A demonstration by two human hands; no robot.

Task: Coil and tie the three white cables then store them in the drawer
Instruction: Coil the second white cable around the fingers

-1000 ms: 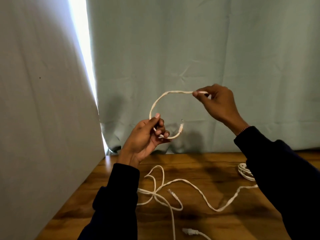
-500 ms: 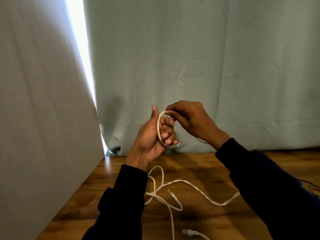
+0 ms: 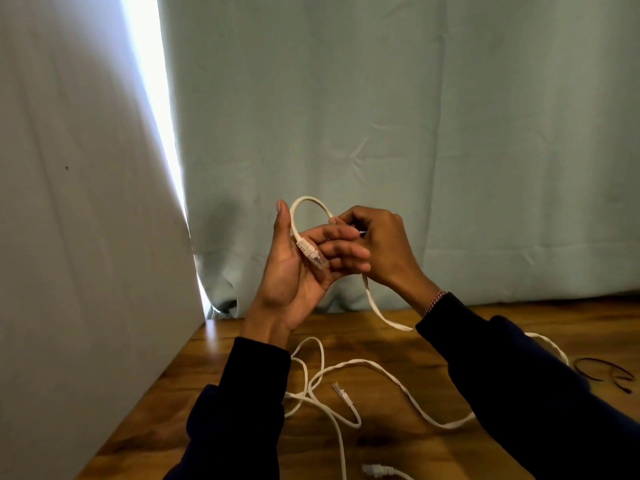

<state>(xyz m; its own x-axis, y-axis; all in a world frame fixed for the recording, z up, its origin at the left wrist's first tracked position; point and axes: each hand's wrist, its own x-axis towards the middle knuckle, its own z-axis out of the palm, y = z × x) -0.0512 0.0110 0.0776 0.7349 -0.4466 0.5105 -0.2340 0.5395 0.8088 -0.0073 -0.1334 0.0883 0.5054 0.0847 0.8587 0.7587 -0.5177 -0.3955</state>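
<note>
My left hand [image 3: 298, 268] is raised palm up above the table, fingers spread, with the plug end [image 3: 311, 253] of a flat white cable [image 3: 375, 303] lying across the palm. The cable arches in a small loop over my fingers to my right hand [image 3: 384, 244], which pinches it just behind them. From there the cable hangs down and runs behind my right sleeve. More white cable [image 3: 398, 382] lies in loose tangled curves on the wooden table [image 3: 194, 382], with a plug [image 3: 341, 393] near the middle and another [image 3: 375, 470] at the front edge. No drawer is in view.
A thin dark tie or band [image 3: 604, 374] lies on the table at the far right. A pale green curtain [image 3: 415, 133] hangs behind the table, and a white panel [image 3: 69, 237] closes off the left side.
My right hand came in from the upper right to my left hand, shrinking the wide arc into a small loop. My left hand opened, and the plug now rests across its palm.
</note>
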